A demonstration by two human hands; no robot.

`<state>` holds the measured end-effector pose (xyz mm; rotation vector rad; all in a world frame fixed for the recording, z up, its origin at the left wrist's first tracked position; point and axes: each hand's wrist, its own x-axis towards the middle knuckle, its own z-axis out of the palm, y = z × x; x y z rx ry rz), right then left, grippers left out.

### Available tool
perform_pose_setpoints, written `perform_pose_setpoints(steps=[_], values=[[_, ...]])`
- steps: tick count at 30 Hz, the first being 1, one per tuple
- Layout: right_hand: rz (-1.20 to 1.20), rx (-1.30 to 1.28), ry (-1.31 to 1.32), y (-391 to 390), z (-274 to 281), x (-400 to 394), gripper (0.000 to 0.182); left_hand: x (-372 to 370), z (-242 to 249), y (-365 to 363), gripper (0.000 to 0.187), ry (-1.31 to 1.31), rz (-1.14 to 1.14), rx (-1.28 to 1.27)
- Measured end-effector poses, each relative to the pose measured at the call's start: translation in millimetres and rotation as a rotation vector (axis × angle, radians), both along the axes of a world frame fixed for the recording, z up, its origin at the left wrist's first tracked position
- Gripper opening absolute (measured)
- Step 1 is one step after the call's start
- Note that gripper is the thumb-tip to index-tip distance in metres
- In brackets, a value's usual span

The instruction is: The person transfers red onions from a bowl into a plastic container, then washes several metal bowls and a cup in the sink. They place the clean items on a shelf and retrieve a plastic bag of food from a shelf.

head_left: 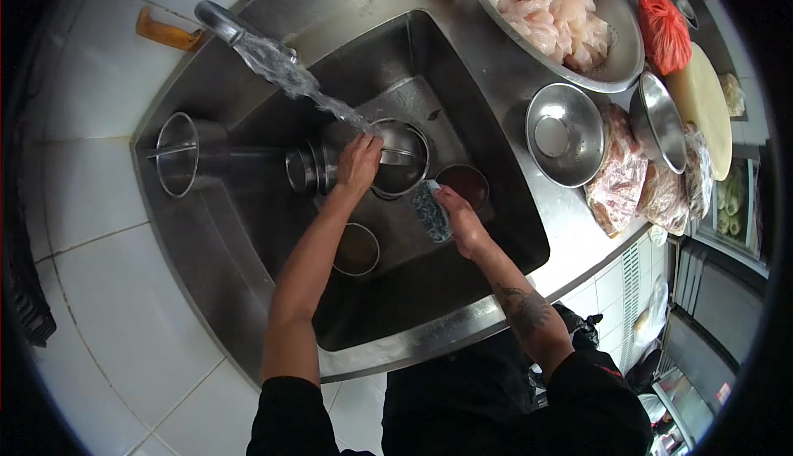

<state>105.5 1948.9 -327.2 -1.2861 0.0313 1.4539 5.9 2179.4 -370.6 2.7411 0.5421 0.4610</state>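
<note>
My left hand [361, 163] is closed on the rim of a shiny round metal container [400, 146] in the sink. Running water from the faucet [221, 22] lands on or beside that hand and the container. In my right hand [461, 218] is a green scrubbing sponge [431, 211], just right of the container. Behind my right hand stands a round container with a reddish-brown inside [464, 183]. Another round container, brownish inside [357, 251], sits beside my left forearm. Metal cups [301, 171] lie on their sides left of my left hand.
The steel sink [529, 249] has raised edges. A metal cylinder [175, 154] stands on its left ledge. On the right counter are a colander [624, 59] of pale raw meat slices, metal bowls [566, 134], bagged meat [615, 179] and a red plastic bag [663, 30].
</note>
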Motion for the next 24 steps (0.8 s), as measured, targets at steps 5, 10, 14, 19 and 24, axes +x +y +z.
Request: perform_pose_setpoints(steps=[5,10,14,19,24], values=[[-0.016,-0.014,-0.003,-8,-6,0,0.066,14,-9,0,0.009,0.067,0.108,0.001],[-0.028,-0.022,-0.018,-8,-6,1,0.065,12,-22,7,0.015,0.081,0.096,0.058],[-0.015,-0.015,0.025,-8,-11,2,0.065,14,-10,0,0.005,0.101,0.123,0.028],[0.022,-0.02,-0.05,-10,-11,5,0.063,28,-9,-3,0.008,0.046,0.158,0.095],[-0.062,-0.095,-0.09,-4,13,6,0.053,44,-18,-4,0.016,0.089,0.173,0.082]])
